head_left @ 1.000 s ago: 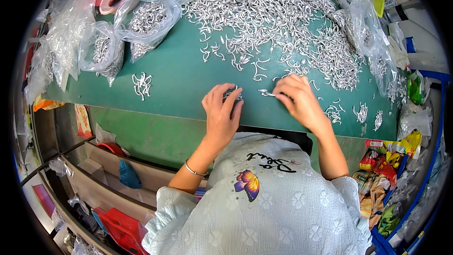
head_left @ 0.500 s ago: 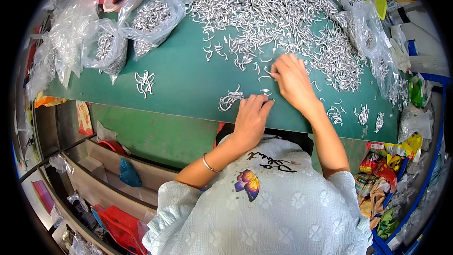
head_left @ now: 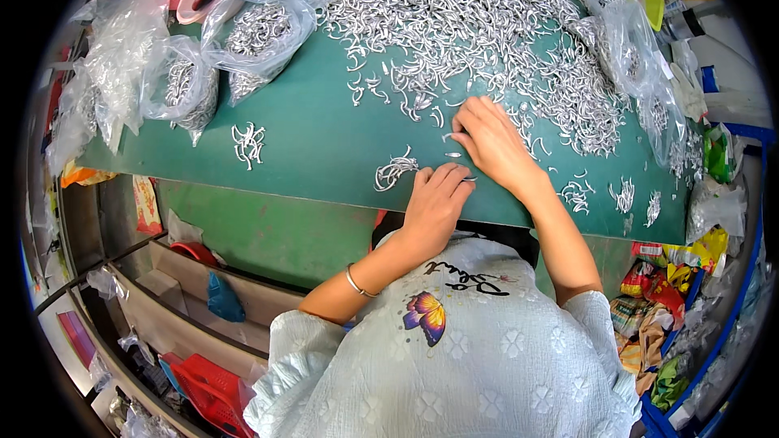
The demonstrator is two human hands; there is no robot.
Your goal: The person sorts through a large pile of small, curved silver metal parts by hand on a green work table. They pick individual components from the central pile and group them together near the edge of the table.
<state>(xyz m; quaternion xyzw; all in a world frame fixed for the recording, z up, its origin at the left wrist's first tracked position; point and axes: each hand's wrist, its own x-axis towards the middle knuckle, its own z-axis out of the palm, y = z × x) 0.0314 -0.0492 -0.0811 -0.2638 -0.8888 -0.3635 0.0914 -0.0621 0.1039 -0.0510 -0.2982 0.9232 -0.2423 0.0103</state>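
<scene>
Curved silvery pieces [head_left: 454, 16] lie in a broad heap at the far side of the green table [head_left: 316, 130], thinning into strays toward the near edge. The right hand [head_left: 493, 142] is at the heap's near fringe, fingers bent and close together, thumb drawn in toward the index finger; one piece shows by the thumb tip, but I cannot tell whether it is pinched. The left hand [head_left: 438, 204] rests by the table's near edge, fingers curled and side by side, a slim piece showing at the tips; its grip is unclear. Just left of it lies a small bunch [head_left: 396, 173]; farther left, another little pile [head_left: 248, 144] sits near filled clear bags [head_left: 258, 36].
</scene>
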